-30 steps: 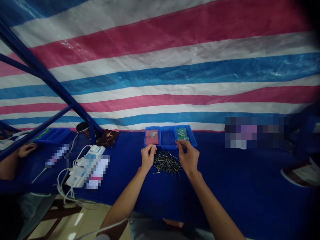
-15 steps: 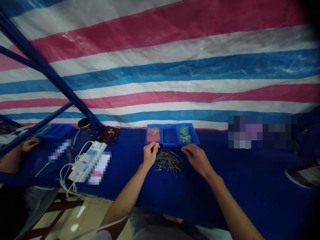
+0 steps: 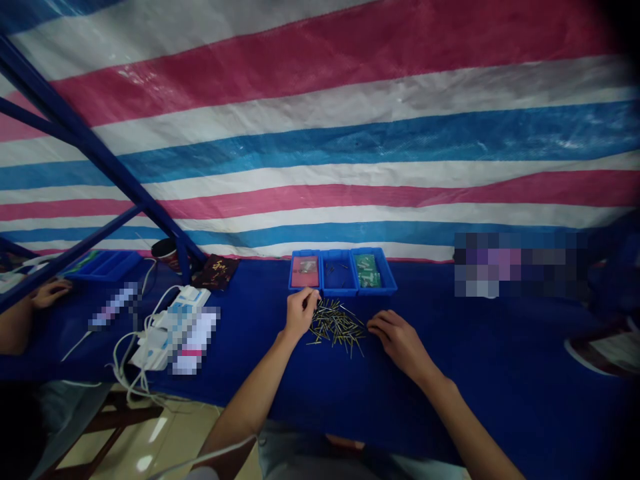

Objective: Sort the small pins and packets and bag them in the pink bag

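A loose pile of thin, brassy-grey metal pins [image 3: 337, 325], perhaps nails or long screws, lies on the blue tablecloth. At its left edge my left hand [image 3: 301, 312] is closed with thumb and forefinger pinched together; whatever is between them is too small to make out. My right hand [image 3: 397, 337] rests low at the pile's right edge, fingers stretched towards the pins, with nothing seen in them. Just behind the pile stands a blue tray [image 3: 340, 291] of three compartments. A pink piece with a small clear bag [image 3: 306, 268] lies in the left one, a few pins in the middle, green-and-white packets [image 3: 367, 270] in the right.
To the left are a white power strip [image 3: 173, 327] with tangled cables, a dark brown packet [image 3: 216, 272] and a cup [image 3: 165, 250]. Another person's hand [image 3: 51, 292] rests near a second blue tray [image 3: 107, 265]. A striped sheet [image 3: 320, 147] hangs behind the table.
My right hand has come down and nearer to me, from beside the tray to the pile's right edge. My left hand stays pinched at the same spot. The view has shifted slightly.
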Demonstrator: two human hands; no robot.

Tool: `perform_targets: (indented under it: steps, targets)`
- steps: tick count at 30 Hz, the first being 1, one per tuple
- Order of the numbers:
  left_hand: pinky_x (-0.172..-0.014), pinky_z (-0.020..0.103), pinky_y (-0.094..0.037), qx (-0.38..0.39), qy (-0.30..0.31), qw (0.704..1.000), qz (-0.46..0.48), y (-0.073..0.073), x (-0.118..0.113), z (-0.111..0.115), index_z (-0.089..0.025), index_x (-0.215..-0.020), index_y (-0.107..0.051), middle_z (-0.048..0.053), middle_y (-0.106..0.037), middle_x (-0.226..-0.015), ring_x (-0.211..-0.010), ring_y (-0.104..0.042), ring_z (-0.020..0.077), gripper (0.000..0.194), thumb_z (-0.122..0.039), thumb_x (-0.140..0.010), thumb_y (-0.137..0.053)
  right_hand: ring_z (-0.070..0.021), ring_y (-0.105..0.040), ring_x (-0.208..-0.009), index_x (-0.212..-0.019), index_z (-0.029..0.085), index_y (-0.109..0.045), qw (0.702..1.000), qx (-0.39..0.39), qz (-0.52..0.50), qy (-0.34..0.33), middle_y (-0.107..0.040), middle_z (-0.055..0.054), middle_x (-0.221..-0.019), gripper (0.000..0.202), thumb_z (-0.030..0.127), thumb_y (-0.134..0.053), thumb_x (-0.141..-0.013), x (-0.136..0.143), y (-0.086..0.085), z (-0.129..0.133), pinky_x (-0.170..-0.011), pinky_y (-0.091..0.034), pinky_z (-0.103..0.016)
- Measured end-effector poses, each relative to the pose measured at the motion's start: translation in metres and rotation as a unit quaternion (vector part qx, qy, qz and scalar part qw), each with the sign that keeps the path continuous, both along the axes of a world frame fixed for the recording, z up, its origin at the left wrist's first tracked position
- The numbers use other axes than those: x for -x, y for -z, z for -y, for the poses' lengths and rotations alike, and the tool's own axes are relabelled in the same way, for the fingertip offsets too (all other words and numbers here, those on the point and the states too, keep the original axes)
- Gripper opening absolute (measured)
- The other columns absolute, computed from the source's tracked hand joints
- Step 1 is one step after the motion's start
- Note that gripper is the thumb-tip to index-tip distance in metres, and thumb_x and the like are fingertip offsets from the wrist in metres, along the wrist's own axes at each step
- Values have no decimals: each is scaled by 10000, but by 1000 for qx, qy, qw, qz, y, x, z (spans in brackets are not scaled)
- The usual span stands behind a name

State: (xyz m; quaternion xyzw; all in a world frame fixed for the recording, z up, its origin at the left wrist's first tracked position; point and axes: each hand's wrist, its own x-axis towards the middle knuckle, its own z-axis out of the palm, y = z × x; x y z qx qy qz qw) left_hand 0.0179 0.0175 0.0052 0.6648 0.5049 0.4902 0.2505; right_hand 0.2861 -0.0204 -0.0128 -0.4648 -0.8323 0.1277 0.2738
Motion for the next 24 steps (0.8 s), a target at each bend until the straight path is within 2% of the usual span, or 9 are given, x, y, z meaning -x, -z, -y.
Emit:
perform_targets:
  steps: [5, 11, 20, 24]
  targets:
    - [-568, 218, -368, 3, 18, 1000, -11, -1, -1, 0, -147, -743, -660, -19, -544, -556, -509, -485, 104, 389, -411, -972, -489, -208, -586, -814, -896, 210, -656, 998, -27, 52, -1, -646, -72, -880, 261, 194, -421, -1010, 4, -3, 3, -735, -439, -330]
    - [-564, 212, -353, -4, 29, 999, -13, -3, -2, 0, -141, -752, -665, -20, -547, -560, -510, -488, 98, 373, -380, -977, -487, -212, -571, -824, -886, 190, -586, 989, -51, 138, 21, -624, -58, -876, 207, 108, -426, -988, 8, -1, 6, -769, -380, -352]
    - [-558, 211, -349, -7, 40, 998, -46, 1, 0, 0, -143, -776, -667, -23, -543, -560, -506, -476, 97, 365, -373, -984, -475, -216, -591, -878, -1025, 200, -587, 992, -66, 105, 1, -637, -76, -973, 166, 165, -425, -1012, 5, 4, 8, -782, -396, -345]
    - [-570, 210, -360, -17, 67, 993, -95, 1, -1, 1, -148, -799, -680, -18, -543, -577, -519, -478, 99, 340, -345, -987, -475, -202, -588, -813, -923, 200, -589, 992, -71, 101, -1, -633, -67, -912, 204, 166, -410, -1016, 7, 0, 8, -744, -389, -334]
